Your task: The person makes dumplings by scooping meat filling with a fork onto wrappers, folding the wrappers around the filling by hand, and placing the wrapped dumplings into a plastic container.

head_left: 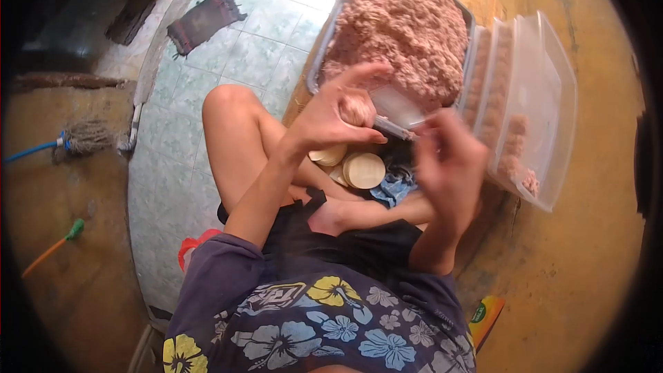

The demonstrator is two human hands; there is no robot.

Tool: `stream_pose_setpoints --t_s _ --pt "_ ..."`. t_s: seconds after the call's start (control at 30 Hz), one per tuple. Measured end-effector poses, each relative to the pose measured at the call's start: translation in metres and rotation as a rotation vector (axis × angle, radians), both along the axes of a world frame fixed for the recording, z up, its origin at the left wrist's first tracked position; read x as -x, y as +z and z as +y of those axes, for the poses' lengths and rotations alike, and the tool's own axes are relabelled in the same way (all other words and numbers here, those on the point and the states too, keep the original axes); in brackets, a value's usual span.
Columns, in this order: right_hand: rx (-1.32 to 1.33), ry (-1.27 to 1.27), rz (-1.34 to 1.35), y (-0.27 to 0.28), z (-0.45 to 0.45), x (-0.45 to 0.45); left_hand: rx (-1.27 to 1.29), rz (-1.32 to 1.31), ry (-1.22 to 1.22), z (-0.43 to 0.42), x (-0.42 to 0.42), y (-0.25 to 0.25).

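My left hand [330, 116] is raised over my lap, its fingers curled around a small round ball of pink ground meat [357, 108], with thumb and index finger stretched out beside it. To the right is my right hand [449, 159], smeared by motion. Its fingers look drawn together near the tray's close edge; what they hold, if anything, I cannot make out. A big heap of pink ground meat [400, 27] fills most of a grey tray [316, 72]. Below my left hand lie round, pale yellow wrappers [364, 170] in stacks, next to a blue cloth [395, 188].
Right of the tray stands a clear plastic container [542, 110] with rows of pink pieces along its dividers. A dark mat [205, 21] lies on the tiles. Left are a mop head [90, 138] and a green-ended orange stick [74, 228]. My legs are folded close by.
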State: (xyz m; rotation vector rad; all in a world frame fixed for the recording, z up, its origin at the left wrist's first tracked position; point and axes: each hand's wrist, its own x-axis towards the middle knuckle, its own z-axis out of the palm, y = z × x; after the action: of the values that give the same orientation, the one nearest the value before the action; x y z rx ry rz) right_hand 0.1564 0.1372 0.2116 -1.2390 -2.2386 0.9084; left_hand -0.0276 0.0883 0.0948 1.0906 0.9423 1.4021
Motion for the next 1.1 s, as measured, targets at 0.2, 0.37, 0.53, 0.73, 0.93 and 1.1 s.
stream_pose_setpoints --t_s 0.2,0.37,0.53,0.73,0.93,1.1 --pt "-0.047 -0.031 -0.02 0.016 -0.001 -0.036 -0.058 0.0 0.003 -0.011 -0.036 0.024" --pt "-0.166 0.108 -0.197 0.009 -0.002 -0.046 -0.031 0.444 0.02 0.001 -0.05 0.032" --pt "-0.235 -0.031 -0.78 -0.046 0.033 -0.074 0.084 -0.083 -0.027 -0.03 -0.006 0.023" --pt "-0.14 -0.003 -0.676 -0.064 0.037 -0.06 0.046 -0.354 -0.013 -0.05 0.007 -0.002" --pt "0.077 0.196 -0.506 -0.082 0.06 0.0 0.143 -0.057 -0.061 -0.049 0.005 0.006" --pt "0.141 0.475 -0.227 -0.095 0.08 0.044 0.131 -0.216 0.186 -0.065 0.041 -0.002"
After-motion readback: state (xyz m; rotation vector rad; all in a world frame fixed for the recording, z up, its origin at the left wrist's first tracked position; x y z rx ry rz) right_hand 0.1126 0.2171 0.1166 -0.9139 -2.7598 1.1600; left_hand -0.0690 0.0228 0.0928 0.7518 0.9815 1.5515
